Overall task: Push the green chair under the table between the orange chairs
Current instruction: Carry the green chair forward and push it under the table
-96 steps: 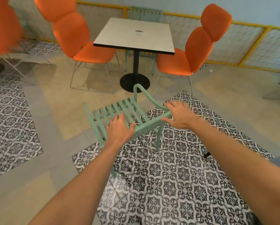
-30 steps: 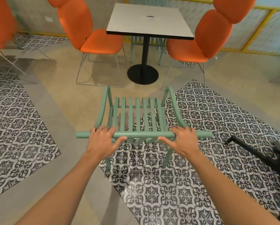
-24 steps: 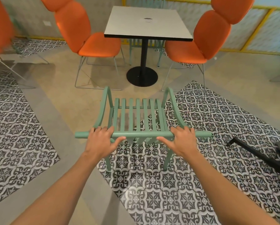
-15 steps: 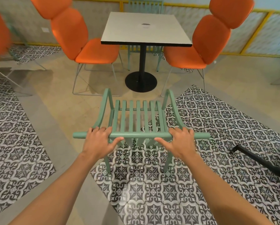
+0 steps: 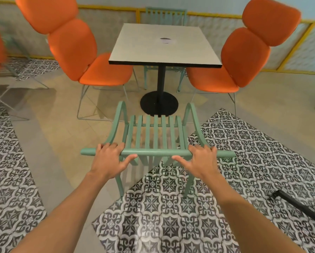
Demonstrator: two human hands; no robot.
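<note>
Now nearer table [image 5: 165, 44] | green chair [image 5: 154, 136] – both hands' grip, left hand [image 5: 108, 159], right hand [image 5: 201, 160], clamped on top rail

Under my fingers the pale green slatted metal chair [image 5: 154, 136] looks painted, smooth and matt. The two orange padded chairs [image 5: 76, 52] at upper left and right show matt cloth on thin wire legs. The pale rectangular tabletop [image 5: 164, 46] looks smooth laminate.
</note>
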